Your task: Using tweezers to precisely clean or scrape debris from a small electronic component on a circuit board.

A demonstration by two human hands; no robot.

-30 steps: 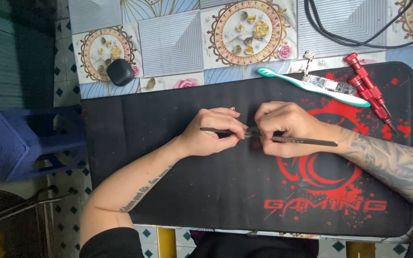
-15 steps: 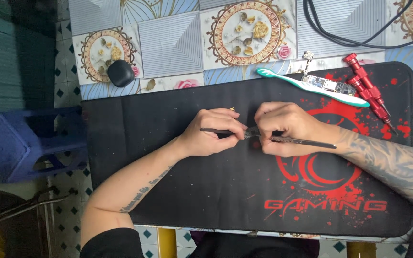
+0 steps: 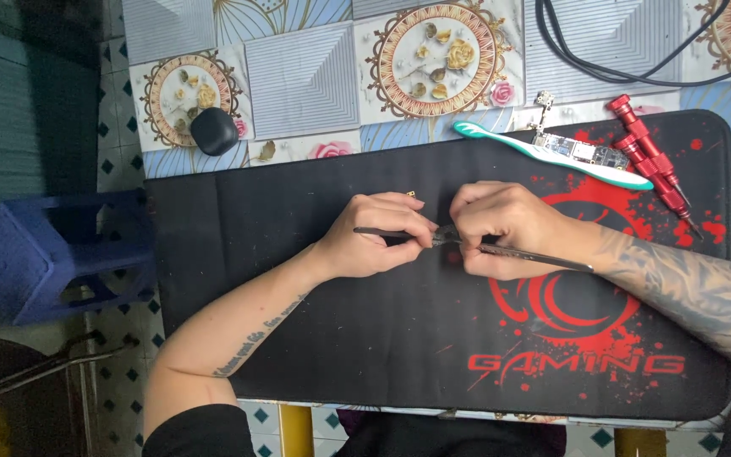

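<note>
From the head camera we look straight down on a counter (image 3: 315, 80) covered in patterned tile-print sheeting, with a large black desk mat with red splatter print (image 3: 298, 338) laid across its lower half, likely as a soft, dark ground where tiny parts stay put and show up.

At the middle of the frame our left hand (image 3: 378, 237) is curled shut, thumb and fingers pinching a thin dark metal tool (image 3: 374, 230) whose free end sticks out leftward. Our right hand (image 3: 505, 228) meets it just beside, also closed, pinching a slim pair of dark metal tweezers (image 3: 535, 254) that trails toward the right along the forearm. Both tips converge on a very small part (image 3: 443, 239) between the fingertips; it is too small to make out. Both wrists seem to rest on the mat, which would steady such fine work.

In the upper right, within reach, lie a teal and white toothbrush (image 3: 552, 152), a small green circuit board (image 3: 573, 148) touching it, and two red screwdrivers (image 3: 649, 161). A black rounded case (image 3: 214, 131) sits upper left; a blue plastic stool (image 3: 52, 254) stands at the left edge, off the counter.
</note>
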